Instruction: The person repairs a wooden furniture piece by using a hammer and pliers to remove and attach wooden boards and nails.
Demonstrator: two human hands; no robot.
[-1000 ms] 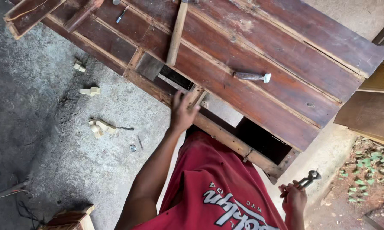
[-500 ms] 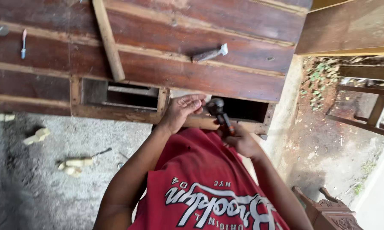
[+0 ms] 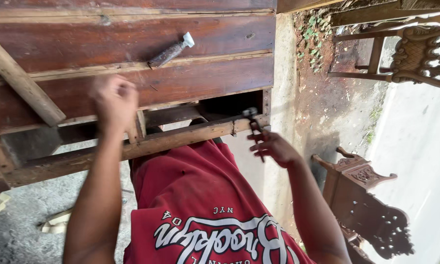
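Shifted since the earlier frame: right hand (image 3: 274, 146) moved away from left hand (image 3: 115, 100) toward the right end of the lower rail (image 3: 181, 139); hands formerly close together at mid-rail, now well apart. View also panned right.

Left hand: raised against the dark red-brown wooden panel (image 3: 132, 44), just above the rail, beside a short upright strut (image 3: 139, 126). Motion-blurred; fingers curled inward, clamped on anything or not cannot be told.

Right hand: fingers closed around the handles of black pincers (image 3: 253, 128). Pincer head up, touching the rail's right end at the edge of the dark opening (image 3: 229, 105) in the frame. Jaw state too small to tell.

On the panel: hammer (image 3: 171, 50) with a rusty shaft and a pale head, lying flat across two boards, well apart from both hands. Pale wooden slat (image 3: 22, 83) lying diagonally at left.

Surroundings: red shirt (image 3: 205, 210) with white print filling the lower centre. Carved wooden chair (image 3: 415, 54) at upper right, carved dark furniture piece (image 3: 371, 205) at lower right. Pale wood offcuts (image 3: 53, 224) on grey concrete floor (image 3: 14, 234) at lower left.
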